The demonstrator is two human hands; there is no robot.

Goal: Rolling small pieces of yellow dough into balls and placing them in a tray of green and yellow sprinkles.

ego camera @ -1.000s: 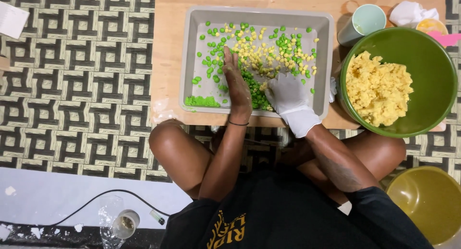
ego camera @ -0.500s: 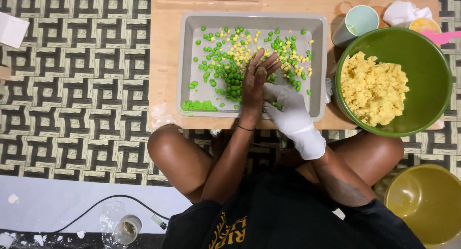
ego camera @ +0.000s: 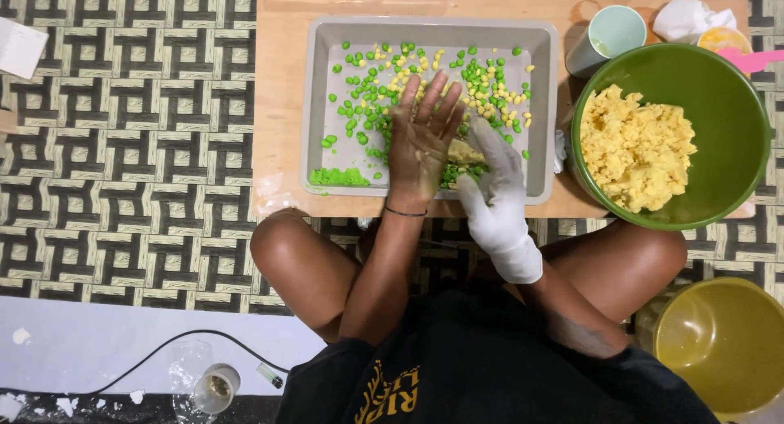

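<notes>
The low table [ego camera: 282,105] carries a grey tray [ego camera: 322,97] and, just to its right, a green bowl [ego camera: 719,89] with crumbly yellow mash [ego camera: 637,154]. A second, yellow bowl [ego camera: 719,342] stands on the patterned floor beside the right knee.

Inside the tray lie loose green and yellow beads [ego camera: 367,89], and a small green clump [ego camera: 339,177] sits at the near edge.

One second ago both hands were pressed flat down into the beads. Now they have come up and turned toward each other. The left hand [ego camera: 420,142], bare, stands on its edge with the fingers spread wide and the palm facing right. The right hand [ego camera: 490,175], in a white glove, is curved against it. Between the two palms a yellow lump [ego camera: 464,152] shows, held above the tray's near half. So the work has gone from gathering to pressing a portion between the palms.
</notes>
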